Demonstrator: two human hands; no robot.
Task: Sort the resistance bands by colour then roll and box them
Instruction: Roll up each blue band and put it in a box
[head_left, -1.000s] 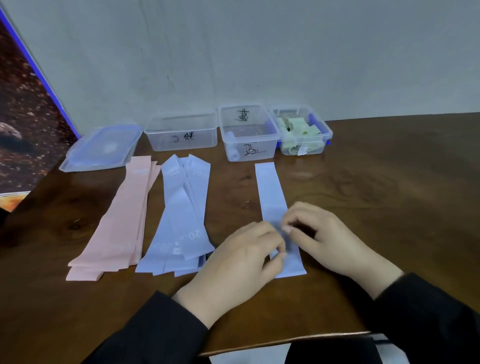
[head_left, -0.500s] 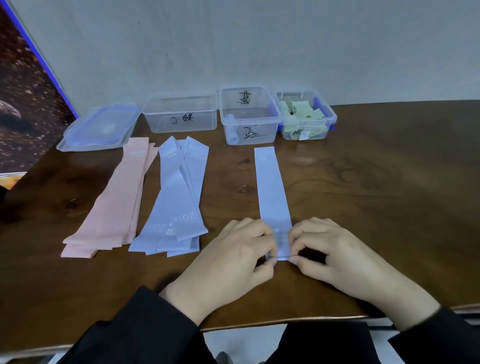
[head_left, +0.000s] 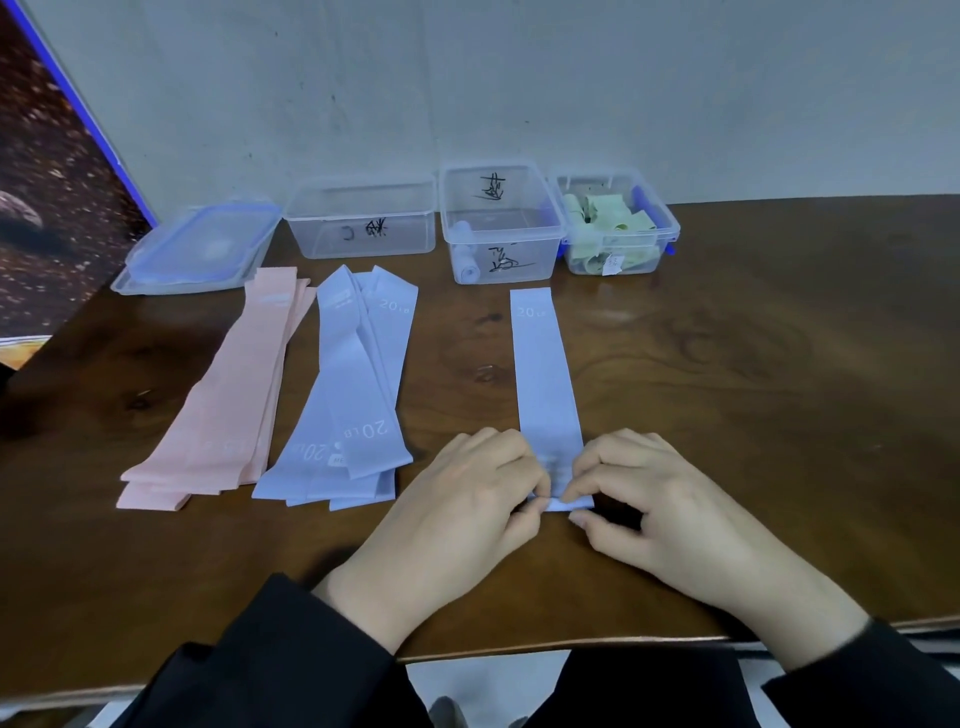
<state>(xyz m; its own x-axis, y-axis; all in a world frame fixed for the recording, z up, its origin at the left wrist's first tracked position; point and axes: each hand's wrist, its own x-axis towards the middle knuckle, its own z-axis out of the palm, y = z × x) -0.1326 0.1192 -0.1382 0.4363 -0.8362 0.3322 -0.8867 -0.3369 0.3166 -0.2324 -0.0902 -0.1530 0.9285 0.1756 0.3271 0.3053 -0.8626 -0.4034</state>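
Observation:
A single light-blue resistance band (head_left: 543, 374) lies flat and lengthwise on the wooden table (head_left: 727, 389). My left hand (head_left: 457, 514) and my right hand (head_left: 654, 509) pinch its near end from either side, and that end is folded over into a small lip. To the left lies a pile of blue bands (head_left: 348, 400), and further left a pile of pink bands (head_left: 223, 405). Three clear boxes stand at the back: an empty one (head_left: 363, 218), a middle one (head_left: 501, 223) holding a rolled blue band, and a right one (head_left: 613, 228) with green bands.
A stack of clear lids (head_left: 197, 249) with blue clips lies at the back left. A dark poster leans at the far left beside the grey wall. The table's front edge runs just under my wrists. Bare wood spreads to the right.
My hands slid from the middle of the blue band to its near end and folded that end over. The view tilted slightly.

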